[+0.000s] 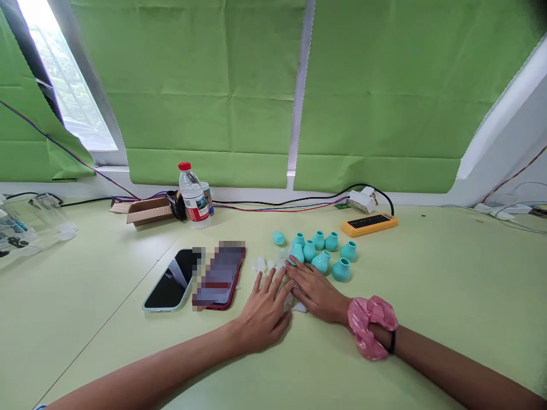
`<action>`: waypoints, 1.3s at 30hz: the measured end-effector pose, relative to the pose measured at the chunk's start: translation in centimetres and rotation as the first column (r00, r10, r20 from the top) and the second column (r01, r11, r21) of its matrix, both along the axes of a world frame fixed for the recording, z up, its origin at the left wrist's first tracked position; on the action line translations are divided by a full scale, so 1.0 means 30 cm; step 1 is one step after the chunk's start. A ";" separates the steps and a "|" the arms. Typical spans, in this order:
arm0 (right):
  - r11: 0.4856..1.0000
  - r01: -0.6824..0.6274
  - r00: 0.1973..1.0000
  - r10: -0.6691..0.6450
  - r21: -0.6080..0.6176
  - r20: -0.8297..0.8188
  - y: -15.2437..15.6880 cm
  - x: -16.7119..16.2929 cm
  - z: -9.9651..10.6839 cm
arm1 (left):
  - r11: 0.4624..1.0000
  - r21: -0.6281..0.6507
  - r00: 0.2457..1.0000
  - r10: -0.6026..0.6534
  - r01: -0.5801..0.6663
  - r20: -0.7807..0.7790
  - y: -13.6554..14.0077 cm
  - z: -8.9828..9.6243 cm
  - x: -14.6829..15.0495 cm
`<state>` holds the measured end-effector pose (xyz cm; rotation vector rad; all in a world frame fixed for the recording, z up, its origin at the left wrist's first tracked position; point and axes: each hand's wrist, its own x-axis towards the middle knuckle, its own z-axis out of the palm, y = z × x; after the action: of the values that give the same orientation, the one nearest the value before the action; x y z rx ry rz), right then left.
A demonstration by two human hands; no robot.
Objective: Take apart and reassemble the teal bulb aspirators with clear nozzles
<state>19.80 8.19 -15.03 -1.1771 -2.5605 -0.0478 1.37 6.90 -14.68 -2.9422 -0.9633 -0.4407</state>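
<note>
My left hand (265,310) lies palm down on the table with its fingers spread over some whitish translucent pieces (260,264). From the right, my right hand (318,289) also reaches in flat, fingers stretched out, its fingertips beside the left hand's. Both hands partly cover the pieces, so I cannot make out what they are. Just beyond my right hand stand several small turquoise vases (321,261), most upright with open necks. One turquoise piece (278,238) at the back left seems tipped. A pink scrunchie (372,327) circles my right wrist.
Left of my hands lie a phone with a pale case (173,282) and a red-cased phone (220,279). Behind them stand a water bottle (195,196) and an open cardboard box (149,211). A yellow power strip (370,224) lies back right, with cables along the wall.
</note>
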 end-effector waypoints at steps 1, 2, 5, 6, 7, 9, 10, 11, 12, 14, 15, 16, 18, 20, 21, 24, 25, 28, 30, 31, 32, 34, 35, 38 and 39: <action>1.000 -0.018 1.000 0.018 0.001 0.002 0.000 0.000 -0.001 | 1.000 -0.003 1.000 0.014 -0.014 -0.004 0.003 -0.004 0.000; 0.999 -0.034 0.999 0.034 0.003 -0.001 -0.002 0.000 -0.004 | 1.000 -0.007 1.000 0.012 -0.012 -0.008 0.005 -0.008 0.000; 0.998 -0.058 0.998 0.058 0.006 -0.023 -0.014 -0.001 -0.012 | 1.000 -0.015 1.000 -0.011 0.010 -0.004 0.011 -0.017 0.001; 0.998 -0.067 0.997 0.067 0.005 -0.028 -0.022 -0.002 -0.012 | 1.000 -0.013 1.000 -0.009 0.009 0.005 0.013 -0.019 0.002; 0.997 -0.080 0.996 0.080 0.003 -0.032 -0.031 -0.003 -0.010 | 1.000 -0.011 1.000 -0.003 0.003 0.016 0.016 -0.022 0.002; 0.993 -0.121 0.992 0.120 -0.007 -0.031 -0.050 -0.008 -0.001 | 1.000 -0.014 0.999 0.021 -0.021 0.030 0.022 -0.027 0.003; 0.990 -0.142 0.990 0.141 -0.018 -0.024 -0.060 -0.011 0.006 | 0.999 -0.017 0.999 0.037 -0.036 0.033 0.026 -0.029 0.003; 0.987 -0.158 0.987 0.158 -0.031 -0.012 -0.067 -0.015 0.012 | 0.999 -0.020 0.998 0.051 -0.050 0.034 0.029 -0.029 0.003; 0.985 -0.168 0.986 0.168 -0.045 -0.001 -0.072 -0.019 0.016 | 0.998 -0.021 0.998 0.060 -0.059 0.033 0.033 -0.027 0.002; 0.985 -0.162 0.986 0.163 -0.061 0.013 -0.072 -0.027 0.018 | 0.998 -0.017 0.998 0.053 -0.053 0.041 0.038 -0.020 -0.001; 0.988 -0.147 0.989 0.148 -0.057 0.010 -0.068 -0.030 0.014 | 0.999 -0.015 0.998 0.031 -0.030 0.049 0.039 -0.015 -0.004; 0.991 -0.129 0.992 0.129 -0.045 0.003 -0.062 -0.032 0.009 | 1.000 -0.018 0.998 -0.002 0.003 0.057 0.040 -0.009 -0.007; 0.995 -0.095 0.995 0.095 -0.011 -0.015 -0.047 -0.032 -0.005 | 0.997 -0.035 0.995 -0.071 0.074 0.073 0.038 0.000 -0.014; 0.997 -0.070 0.997 0.071 0.028 -0.036 -0.032 -0.028 -0.020 | 0.991 -0.050 0.989 -0.120 0.124 0.090 0.037 0.002 -0.020; 0.997 -0.059 0.997 0.061 0.051 -0.053 -0.025 -0.024 -0.026 | 0.989 -0.052 0.987 -0.130 0.136 0.098 0.037 -0.001 -0.021; 0.994 -0.005 0.990 0.020 0.112 -0.137 -0.001 -0.009 -0.041 | 0.992 -0.051 0.987 -0.111 0.117 0.115 0.047 -0.020 -0.021; 0.992 0.017 0.984 0.005 0.126 -0.177 0.008 -0.003 -0.045 | 0.994 -0.053 0.988 -0.089 0.096 0.123 0.052 -0.028 -0.020; 0.985 0.079 0.953 -0.030 0.151 -0.301 0.026 0.009 -0.051 | 0.997 -0.064 0.985 -0.022 0.034 0.170 0.071 -0.048 -0.020; 0.987 0.069 0.941 -0.016 0.147 -0.337 0.024 0.010 -0.046 | 0.998 -0.047 0.976 -0.019 0.030 0.217 0.083 -0.051 -0.023; 0.990 0.032 0.948 0.013 0.134 -0.319 0.019 0.008 -0.040 | 0.999 -0.028 0.970 -0.027 0.035 0.242 0.089 -0.048 -0.026; 0.993 -0.024 0.959 0.055 0.115 -0.279 0.011 0.005 -0.033 | 0.999 -0.002 0.964 -0.038 0.040 0.263 0.094 -0.044 -0.029; 0.989 -0.128 0.976 0.139 0.070 -0.169 -0.005 -0.002 -0.019 | 0.997 0.066 0.952 -0.060 0.042 0.299 0.098 -0.029 -0.038; 0.987 -0.152 0.980 0.158 0.053 -0.122 -0.011 -0.006 -0.015 | 0.995 0.097 0.948 -0.068 0.040 0.312 0.097 -0.019 -0.042; 0.994 -0.099 0.991 0.103 0.045 -0.086 -0.013 -0.013 -0.017 | 0.989 0.144 0.944 -0.086 0.041 0.320 0.083 0.020 -0.051; 0.996 -0.068 0.992 0.073 0.050 -0.099 -0.008 -0.014 -0.023 | 0.989 0.139 0.947 -0.084 0.043 0.309 0.078 0.037 -0.053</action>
<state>19.37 7.94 -15.72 -1.0440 -2.4965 -0.0312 -0.22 9.25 -13.57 -2.8417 -0.8242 -0.9615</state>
